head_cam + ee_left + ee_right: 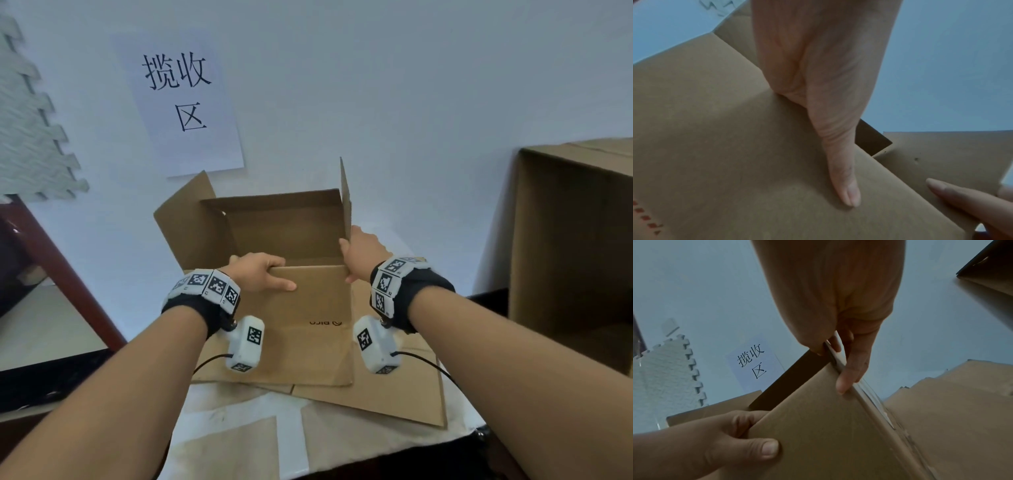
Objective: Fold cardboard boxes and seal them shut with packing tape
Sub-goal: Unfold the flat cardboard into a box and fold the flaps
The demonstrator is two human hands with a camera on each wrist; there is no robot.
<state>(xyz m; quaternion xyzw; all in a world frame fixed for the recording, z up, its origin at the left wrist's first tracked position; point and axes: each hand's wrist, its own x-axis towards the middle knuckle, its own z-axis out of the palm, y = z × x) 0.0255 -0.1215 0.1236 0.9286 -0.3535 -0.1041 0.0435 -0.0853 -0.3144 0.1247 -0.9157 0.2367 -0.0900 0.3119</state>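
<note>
Upright, box (281, 240) opens upward, hands (260, 274) gripping.

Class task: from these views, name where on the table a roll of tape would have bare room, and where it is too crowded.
Free: the white tabletop left of the open box, up to the wall sign. Crowded: the near side, under flat cardboard sheets; the right, filled by the big carton. Left hand and right hand grip the box's near rim.
</note>
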